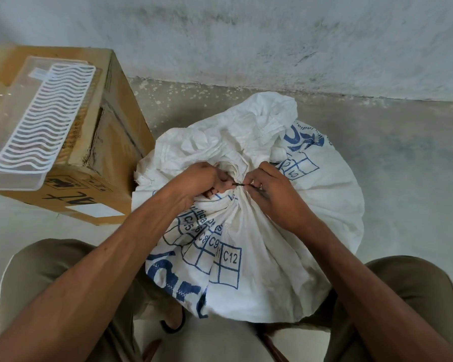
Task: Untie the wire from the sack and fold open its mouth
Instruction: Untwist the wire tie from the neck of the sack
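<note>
Both hands at the knot now: my left hand (204, 180) and right hand (268, 189) each pinch an end of the dark wire (238, 184), which bridges the gap between my fingers (226, 182) around the sack (249, 231) neck. Risk: twisting the wrong way tightens it, or thin wire slips free.

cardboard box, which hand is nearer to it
Left. The left hand grips the sack's tied neck on the side toward the box, apart from it. The right hand pinches the wire on the far side of the neck.
</note>
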Demonstrator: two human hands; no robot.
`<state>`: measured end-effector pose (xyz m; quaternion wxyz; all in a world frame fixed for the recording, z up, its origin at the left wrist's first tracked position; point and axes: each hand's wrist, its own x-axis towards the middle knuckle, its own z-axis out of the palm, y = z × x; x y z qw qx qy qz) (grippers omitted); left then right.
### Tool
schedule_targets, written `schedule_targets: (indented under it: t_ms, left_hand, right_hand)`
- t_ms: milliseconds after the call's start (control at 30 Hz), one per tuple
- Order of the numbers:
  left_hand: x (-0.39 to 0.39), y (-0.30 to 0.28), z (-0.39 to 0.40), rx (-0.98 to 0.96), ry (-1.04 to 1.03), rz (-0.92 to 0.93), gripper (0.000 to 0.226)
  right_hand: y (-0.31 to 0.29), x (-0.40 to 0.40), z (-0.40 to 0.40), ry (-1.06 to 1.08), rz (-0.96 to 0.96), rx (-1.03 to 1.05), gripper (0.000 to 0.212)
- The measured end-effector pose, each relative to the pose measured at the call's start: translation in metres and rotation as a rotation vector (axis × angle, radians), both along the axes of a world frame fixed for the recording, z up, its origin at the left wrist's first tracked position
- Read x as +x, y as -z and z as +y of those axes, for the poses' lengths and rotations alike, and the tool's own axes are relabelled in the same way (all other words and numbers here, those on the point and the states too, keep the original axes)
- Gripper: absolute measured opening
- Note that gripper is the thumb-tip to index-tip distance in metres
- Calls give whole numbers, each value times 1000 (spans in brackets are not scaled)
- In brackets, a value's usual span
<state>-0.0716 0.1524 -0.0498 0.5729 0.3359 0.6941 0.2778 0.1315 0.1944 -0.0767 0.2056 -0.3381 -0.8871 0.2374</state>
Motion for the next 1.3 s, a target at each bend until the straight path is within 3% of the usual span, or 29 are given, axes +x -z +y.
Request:
schedule_targets:
  t_ms: [167, 267, 433, 533, 600, 767, 1000, 1300]
  left_hand:
    - [-1, 6, 0, 7, 16, 24, 21]
    - [1, 1, -3, 58, -6, 0, 11]
    - [-7, -9, -8, 94, 76, -255, 46]
    - [-11, -9, -9, 126, 156, -107, 49]
    - [-7, -5, -8, 153, 99, -65, 42]
    - [3, 20, -7, 451, 194, 271, 20]
    - [12, 29, -12, 580, 216, 489, 12]
    - [18, 36, -17, 730, 312, 620, 15]
  right_hand:
    - [0, 0, -7, 30, 11, 38, 7]
    - [2, -1, -8, 33, -14, 80, 2]
    - [7, -2, -5, 30, -29, 68, 2]
    - [8, -3, -4, 30, -30, 45, 2]
    - [7, -3, -3, 30, -35, 31, 3]
    - [7, 0, -1, 21, -31, -5, 4]
    - [10, 3, 1, 45, -38, -33, 4]
    - [9, 3, 0, 56, -56, -17, 3]
